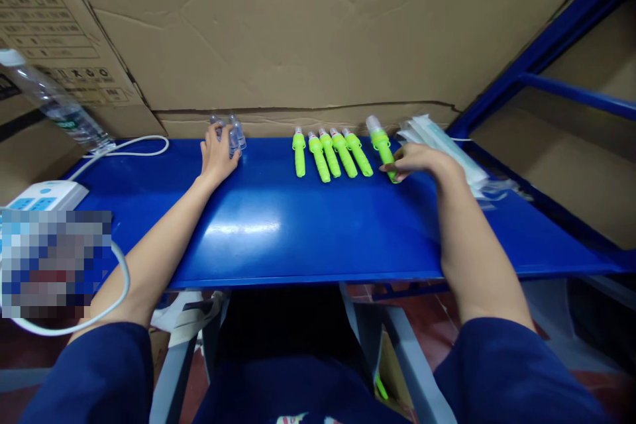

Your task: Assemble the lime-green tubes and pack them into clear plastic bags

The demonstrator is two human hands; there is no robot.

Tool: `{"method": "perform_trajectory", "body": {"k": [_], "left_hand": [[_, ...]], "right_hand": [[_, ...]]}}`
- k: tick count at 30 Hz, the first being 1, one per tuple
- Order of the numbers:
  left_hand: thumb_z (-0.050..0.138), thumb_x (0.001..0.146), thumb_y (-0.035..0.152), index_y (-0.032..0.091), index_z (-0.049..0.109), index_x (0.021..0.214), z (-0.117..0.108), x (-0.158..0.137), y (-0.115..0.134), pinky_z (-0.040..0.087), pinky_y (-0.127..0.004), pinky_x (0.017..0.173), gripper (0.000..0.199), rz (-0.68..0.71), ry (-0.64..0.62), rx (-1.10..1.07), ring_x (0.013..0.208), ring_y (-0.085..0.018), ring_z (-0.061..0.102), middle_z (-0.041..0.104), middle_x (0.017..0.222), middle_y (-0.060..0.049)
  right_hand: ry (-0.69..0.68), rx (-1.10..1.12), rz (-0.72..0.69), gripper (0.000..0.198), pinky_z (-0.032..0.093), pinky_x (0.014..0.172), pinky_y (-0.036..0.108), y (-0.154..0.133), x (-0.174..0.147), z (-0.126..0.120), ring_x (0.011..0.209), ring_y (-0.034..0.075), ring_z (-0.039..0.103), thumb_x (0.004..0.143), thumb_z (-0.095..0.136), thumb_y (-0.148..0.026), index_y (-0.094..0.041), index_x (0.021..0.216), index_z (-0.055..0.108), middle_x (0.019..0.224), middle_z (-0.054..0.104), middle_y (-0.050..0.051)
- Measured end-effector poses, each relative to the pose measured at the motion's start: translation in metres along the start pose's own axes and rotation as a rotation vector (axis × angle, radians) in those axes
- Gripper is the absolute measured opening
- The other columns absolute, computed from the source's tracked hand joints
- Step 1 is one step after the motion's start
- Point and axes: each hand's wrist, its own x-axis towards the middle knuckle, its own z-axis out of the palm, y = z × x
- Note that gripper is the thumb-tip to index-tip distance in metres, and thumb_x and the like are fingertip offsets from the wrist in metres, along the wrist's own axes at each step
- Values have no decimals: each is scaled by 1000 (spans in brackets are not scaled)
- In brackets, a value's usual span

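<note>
left hand [218, 154] curling over far-left clear caps [240, 136], can't tell if pinching | right hand's [416, 159] fingers pinching one capped-looking green stick [381, 140] | five bare-looking sticks [328, 154] lying between, prob remaining

Sticks [318, 158] are crazy bright lime green, bench [298, 238] is deep blue, cardboard [308, 33] is tan with some dark print. Power strip [64, 193] is white with light blue patches, sleeves [99, 371] navy, chair [171, 381] grey, floor [444, 308] kinda brick red.
</note>
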Motion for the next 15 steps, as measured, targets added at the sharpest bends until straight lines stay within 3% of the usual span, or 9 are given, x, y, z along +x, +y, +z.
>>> {"method": "perform_trajectory", "body": {"k": [3, 10, 15], "left_hand": [[59, 92, 42, 26, 43, 152, 1, -1, 2, 43, -66, 109, 64, 15, -2, -20, 143, -43, 45, 43, 154, -22], [64, 88, 31, 24, 44, 150, 1, -2, 6, 45, -64, 110, 65, 2, -18, -57, 143, -43, 46, 44, 153, -22], [68, 84, 21, 23, 42, 150, -1, -1, 6, 43, -64, 113, 71, -36, -64, -70, 145, -44, 44, 41, 155, -22]], "right_hand": [[-181, -11, 151, 35, 62, 87, 38, -9, -4, -1, 71, 24, 75, 89, 79, -29, -18, 58, 66, 69, 75, 12], [-156, -39, 148, 38, 60, 77, 30, -20, -7, -1, 67, 21, 72, 89, 79, -28, -19, 55, 64, 64, 72, 9], [-107, -1, 163, 29, 59, 67, 28, -20, -6, 3, 61, 19, 70, 83, 83, -33, -20, 65, 65, 57, 69, 3]]}}
